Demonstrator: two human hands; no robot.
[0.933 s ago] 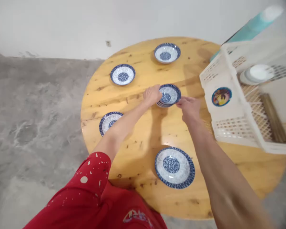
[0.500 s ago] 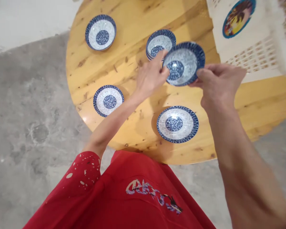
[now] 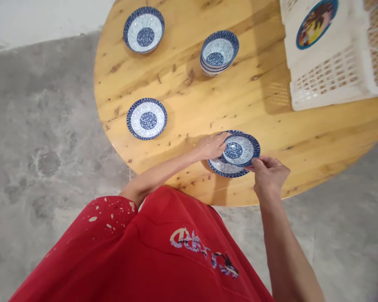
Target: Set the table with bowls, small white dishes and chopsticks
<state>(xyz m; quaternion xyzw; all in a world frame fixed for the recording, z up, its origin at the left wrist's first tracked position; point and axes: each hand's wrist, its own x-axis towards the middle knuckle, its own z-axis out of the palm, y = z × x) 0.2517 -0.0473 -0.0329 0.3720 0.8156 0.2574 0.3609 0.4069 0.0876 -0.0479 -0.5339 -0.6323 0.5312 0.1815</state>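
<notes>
Both hands, left (image 3: 212, 145) and right (image 3: 269, 172), have lowered the bowl (image 3: 241, 149) onto the plate (image 3: 222, 167), fingers still pinching its rim.

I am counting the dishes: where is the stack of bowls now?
The stack of bowls stands at the far middle of the round table, between a blue plate and the white crate.

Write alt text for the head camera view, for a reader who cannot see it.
Both hands, the left hand and right hand, hold a small blue-and-white patterned ceramic bowl over a matching blue-rimmed plate near the edge of a round wooden table. Farther off are two more plates, a stack of bowls and a white plastic crate.
</notes>
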